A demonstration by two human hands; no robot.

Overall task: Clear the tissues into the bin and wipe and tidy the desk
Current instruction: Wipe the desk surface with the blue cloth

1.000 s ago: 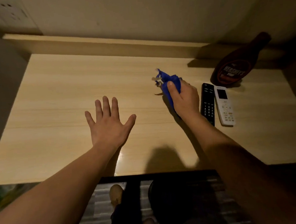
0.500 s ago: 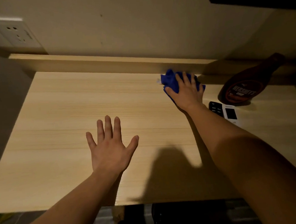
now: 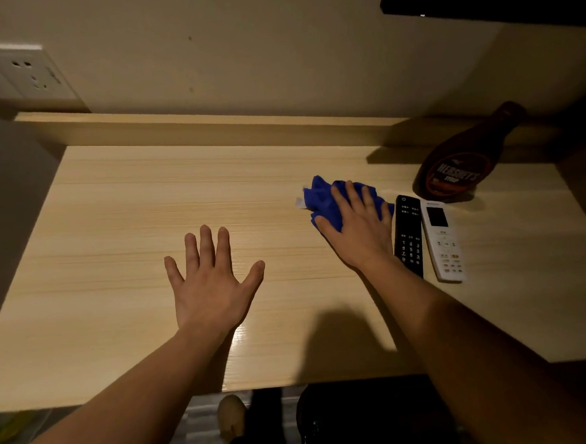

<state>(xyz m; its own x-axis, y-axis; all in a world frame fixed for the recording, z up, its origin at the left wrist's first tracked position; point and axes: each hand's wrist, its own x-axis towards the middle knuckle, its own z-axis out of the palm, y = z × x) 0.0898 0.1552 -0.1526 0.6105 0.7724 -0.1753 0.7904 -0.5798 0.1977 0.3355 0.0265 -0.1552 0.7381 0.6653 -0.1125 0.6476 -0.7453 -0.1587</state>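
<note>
A light wooden desk [image 3: 120, 232] fills the view. My right hand [image 3: 360, 228] lies flat on a bunched blue cloth [image 3: 321, 199], pressing it to the desk right of the middle; a small white tag shows at the cloth's left edge. My left hand [image 3: 209, 282] rests palm down on the desk in the middle, fingers spread, holding nothing. No tissues are in view.
A black remote [image 3: 409, 235] and a white remote [image 3: 442, 243] lie side by side just right of my right hand. A brown syrup bottle [image 3: 459, 163] lies behind them. Wall sockets [image 3: 18, 74] are at upper left. A dark bin [image 3: 358, 420] sits below the desk edge.
My right hand has pulled the blue cloth back from the desk's rear edge toward me, beside the remotes. My left hand has stayed flat in place.
</note>
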